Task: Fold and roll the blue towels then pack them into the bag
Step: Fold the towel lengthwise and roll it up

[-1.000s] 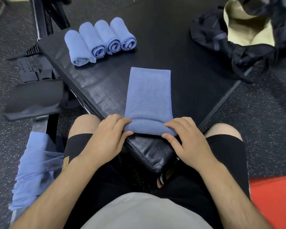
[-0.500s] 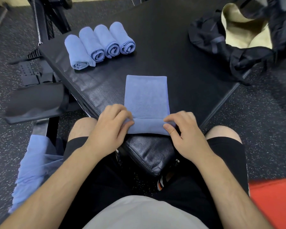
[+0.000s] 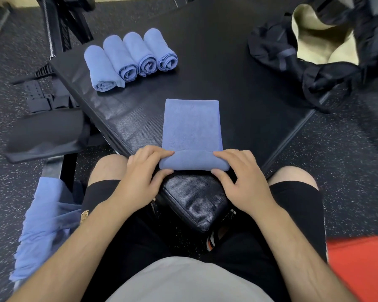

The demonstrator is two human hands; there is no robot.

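A folded blue towel (image 3: pixel 192 125) lies on the black padded platform (image 3: pixel 227 73), its near end rolled up into a short roll. My left hand (image 3: pixel 143 173) grips the roll's left end, fingers over the top and thumb beneath. My right hand (image 3: pixel 240 177) grips the right end the same way. Several finished blue rolls (image 3: pixel 129 57) lie side by side at the platform's far left. The black bag (image 3: pixel 314 53) with a beige lining sits open at the far right corner.
Unfolded blue towels (image 3: pixel 44 225) hang in a heap by my left thigh. A black padded bench part (image 3: pixel 46 134) and metal frame stand to the left. A red object (image 3: pixel 360 264) lies on the speckled floor at lower right.
The roll at the towel's near end has grown thicker and moved away from me, leaving less flat towel. Both hands advanced with it.
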